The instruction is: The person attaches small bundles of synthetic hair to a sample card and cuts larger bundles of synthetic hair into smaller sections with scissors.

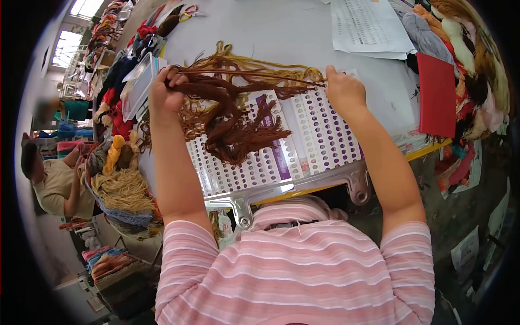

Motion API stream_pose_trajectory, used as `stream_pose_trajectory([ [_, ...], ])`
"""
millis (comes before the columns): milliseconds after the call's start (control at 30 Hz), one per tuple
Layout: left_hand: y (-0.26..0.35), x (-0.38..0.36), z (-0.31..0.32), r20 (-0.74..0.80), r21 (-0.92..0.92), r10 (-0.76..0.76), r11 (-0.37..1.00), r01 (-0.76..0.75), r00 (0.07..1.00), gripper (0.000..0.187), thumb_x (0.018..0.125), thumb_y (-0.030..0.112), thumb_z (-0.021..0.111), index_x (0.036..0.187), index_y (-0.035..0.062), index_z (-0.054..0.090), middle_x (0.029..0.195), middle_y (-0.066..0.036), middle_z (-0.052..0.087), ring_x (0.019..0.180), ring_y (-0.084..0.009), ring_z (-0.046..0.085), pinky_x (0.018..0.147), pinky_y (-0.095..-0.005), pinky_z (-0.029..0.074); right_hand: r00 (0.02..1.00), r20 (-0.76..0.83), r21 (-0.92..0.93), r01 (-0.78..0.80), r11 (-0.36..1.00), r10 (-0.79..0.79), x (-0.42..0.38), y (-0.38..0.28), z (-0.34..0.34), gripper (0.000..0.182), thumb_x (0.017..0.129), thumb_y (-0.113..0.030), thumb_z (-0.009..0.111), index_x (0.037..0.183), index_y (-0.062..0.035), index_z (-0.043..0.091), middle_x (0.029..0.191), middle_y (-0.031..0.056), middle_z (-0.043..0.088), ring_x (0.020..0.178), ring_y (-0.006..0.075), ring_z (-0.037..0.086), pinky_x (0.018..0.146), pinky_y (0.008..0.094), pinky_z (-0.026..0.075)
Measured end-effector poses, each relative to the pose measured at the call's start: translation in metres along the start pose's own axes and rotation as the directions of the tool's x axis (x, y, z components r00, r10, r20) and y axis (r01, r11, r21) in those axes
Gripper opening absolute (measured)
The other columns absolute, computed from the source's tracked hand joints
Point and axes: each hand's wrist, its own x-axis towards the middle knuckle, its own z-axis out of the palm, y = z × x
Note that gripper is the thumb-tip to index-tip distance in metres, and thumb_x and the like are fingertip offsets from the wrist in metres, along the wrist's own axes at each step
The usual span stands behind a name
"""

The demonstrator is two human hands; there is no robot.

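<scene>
Over the perforated card [319, 146], frame centre, we hold brown yarn [234, 111]: left hand [169, 89] curled round the bundle, right hand [345, 89] closed, pinching strand ends. We want light, even tension, clear of mustard yarn [271, 66] behind.

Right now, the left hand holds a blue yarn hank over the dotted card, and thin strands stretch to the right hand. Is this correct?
Only the colour is wrong: in the head view, the yarn hank is reddish brown, not blue. The left hand holds it over the dotted card, and thin strands stretch to the right hand.
</scene>
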Motion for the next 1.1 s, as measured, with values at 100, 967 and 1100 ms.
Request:
stream_pose_trajectory([
  [100,0.010,0.023,-0.020,-0.008,0.085,0.020,0.996,-0.020,1.000,0.012,0.088,-0.001,0.049,0.078,0.0055,0.045,0.066,-0.003,0.042,0.055,-0.0110,0.038,0.055,-0.0274,0.036,1.000,-0.023,0.009,-0.009,1.000,0.010,0.001,0.001,0.004,0.019,0.084,-0.008,0.049,0.104,-0.0087,0.048,0.085,0.0114,0.066,0.081,0.0292,0.066,0.067,0.0409,0.052],
  [967,-0.067,-0.127,0.115,0.434,0.183,-0.318,0.947,0.263,0.843,0.041,0.097,0.025,0.044,0.125,-0.0036,0.051,0.111,-0.010,0.060,0.092,-0.0147,0.060,0.082,-0.0316,0.050,0.969,-0.105,0.960,0.039,-0.279,-0.226,-0.076,-0.106,-0.093,0.016,0.091,-0.013,0.058,0.089,0.0019,0.063,0.079,0.0034,0.064,0.072,0.0070,0.057,0.065,0.0195,0.046],
  [1100,-0.060,-0.136,0.118,0.341,0.355,-0.196,0.932,0.068,0.919,0.033,0.094,0.019,0.053,0.117,-0.0036,0.058,0.084,-0.004,0.064,0.073,-0.0099,0.062,0.065,-0.0232,0.051,0.965,-0.060,0.959,-0.015,-0.282,-0.257,-0.081,-0.105,-0.095,0.017,0.093,-0.014,0.056,0.092,0.0022,0.062,0.080,0.0047,0.064,0.072,0.0079,0.059,0.068,0.0195,0.047],
])
